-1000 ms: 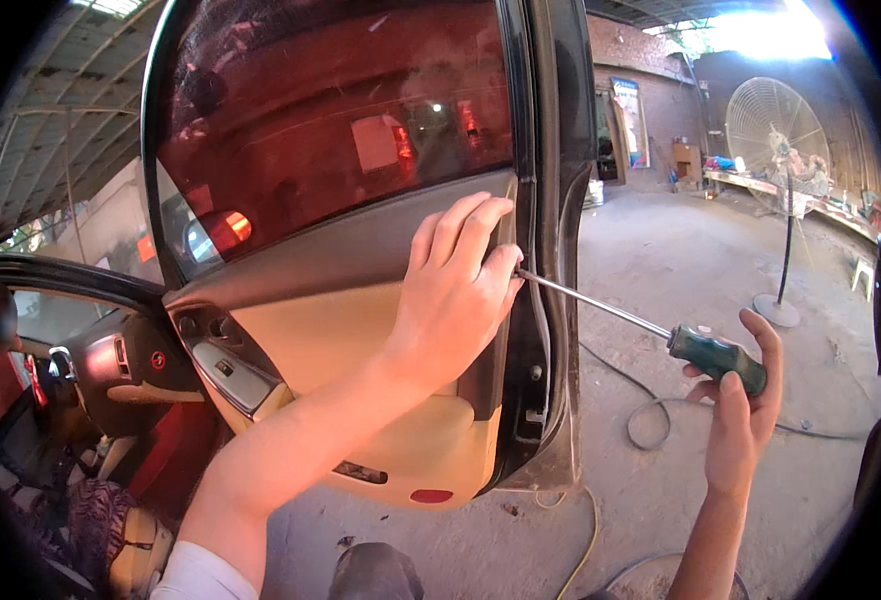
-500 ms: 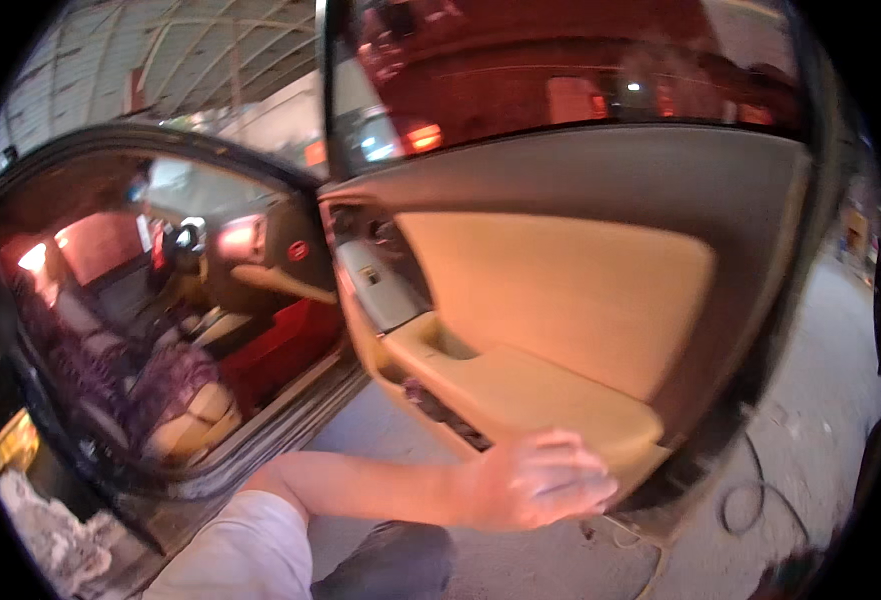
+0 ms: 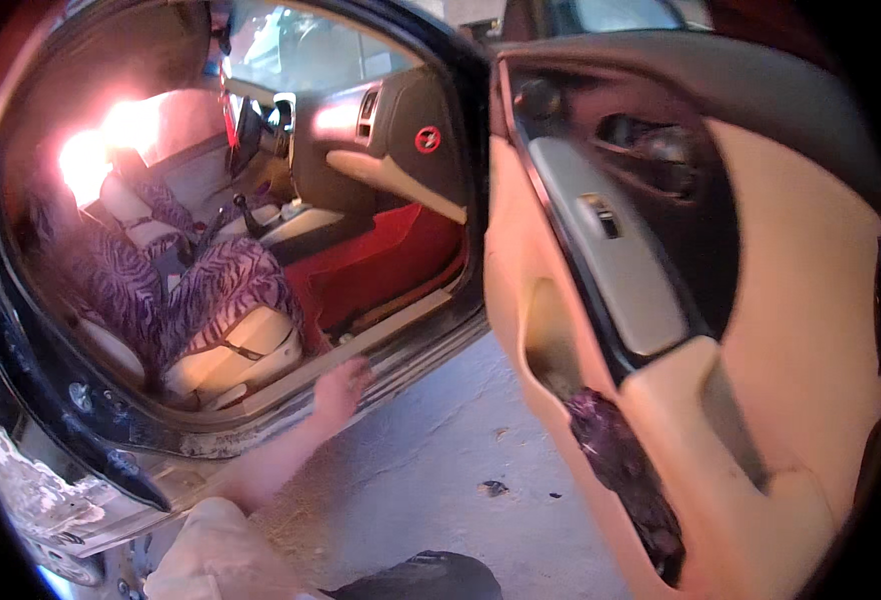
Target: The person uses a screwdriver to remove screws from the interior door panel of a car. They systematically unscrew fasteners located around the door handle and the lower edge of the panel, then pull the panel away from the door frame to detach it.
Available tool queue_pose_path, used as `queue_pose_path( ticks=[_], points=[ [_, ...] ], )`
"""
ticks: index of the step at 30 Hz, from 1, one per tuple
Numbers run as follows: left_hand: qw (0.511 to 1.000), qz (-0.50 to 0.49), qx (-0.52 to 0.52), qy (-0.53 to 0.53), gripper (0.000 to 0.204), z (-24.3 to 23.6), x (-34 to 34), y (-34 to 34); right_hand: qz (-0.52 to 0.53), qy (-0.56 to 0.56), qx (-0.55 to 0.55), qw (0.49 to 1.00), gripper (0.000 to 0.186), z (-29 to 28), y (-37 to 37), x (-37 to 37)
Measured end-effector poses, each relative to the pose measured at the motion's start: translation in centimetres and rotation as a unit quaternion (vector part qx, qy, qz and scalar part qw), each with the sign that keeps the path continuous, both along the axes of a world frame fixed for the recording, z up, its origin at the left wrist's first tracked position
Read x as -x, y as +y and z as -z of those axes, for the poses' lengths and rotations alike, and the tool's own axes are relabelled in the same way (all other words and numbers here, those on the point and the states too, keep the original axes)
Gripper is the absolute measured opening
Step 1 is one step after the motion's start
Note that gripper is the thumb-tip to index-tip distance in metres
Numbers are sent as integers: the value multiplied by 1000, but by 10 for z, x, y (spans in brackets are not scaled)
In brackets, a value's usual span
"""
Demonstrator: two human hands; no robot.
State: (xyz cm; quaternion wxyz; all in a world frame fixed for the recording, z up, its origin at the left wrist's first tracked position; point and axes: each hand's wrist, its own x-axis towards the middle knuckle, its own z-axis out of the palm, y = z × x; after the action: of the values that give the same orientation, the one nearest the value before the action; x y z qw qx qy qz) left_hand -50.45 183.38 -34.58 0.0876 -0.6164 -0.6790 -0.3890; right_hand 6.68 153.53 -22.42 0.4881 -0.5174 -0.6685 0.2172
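My left hand [image 3: 343, 388] hangs beside the door sill [image 3: 401, 350] of a dark car, with nothing seen in it. Its fingers look loosely bent and a little apart, somewhat blurred; whether they touch the sill I cannot tell. The opened car door [image 3: 601, 290] stands to the right, with a beige and dark inner panel, a grey switch panel [image 3: 609, 250] and a long pocket holding a dark crumpled plastic bag [image 3: 626, 470]. Beyond the sill is a front seat [image 3: 226, 300] with a purple zebra-patterned cover. My right hand is out of view.
Inside the car lie a red floor covering [image 3: 386, 255], a gear lever [image 3: 244, 210] and the dashboard [image 3: 391, 130]. Worn, peeling paint [image 3: 41, 480] shows on the body at lower left. My dark-clad knee [image 3: 421, 575] is above the grey concrete floor [image 3: 441, 450].
The view has swung left and closer to the cabin. My left hand has moved from below the door's armrest, leftward to beside the sill.
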Motion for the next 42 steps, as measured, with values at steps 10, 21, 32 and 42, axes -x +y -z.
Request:
queue_pose_path(
  ticks=[10,21,32,42],
  points=[
    [969,-141,191,-62,20,50,151,177,-88,-169,262,946,29,98,122,94],
    [981,-61,162,87,33,191,354,331,49,-209,496,841,46,330,73,34],
    [981,-11,32,190,32,106,241,245,181,-241,571,763,49,345,53,-3],
    [888,382,55,248,34,70,-109,80,270,-199,517,787,64,384,15,-4]
  ],
)
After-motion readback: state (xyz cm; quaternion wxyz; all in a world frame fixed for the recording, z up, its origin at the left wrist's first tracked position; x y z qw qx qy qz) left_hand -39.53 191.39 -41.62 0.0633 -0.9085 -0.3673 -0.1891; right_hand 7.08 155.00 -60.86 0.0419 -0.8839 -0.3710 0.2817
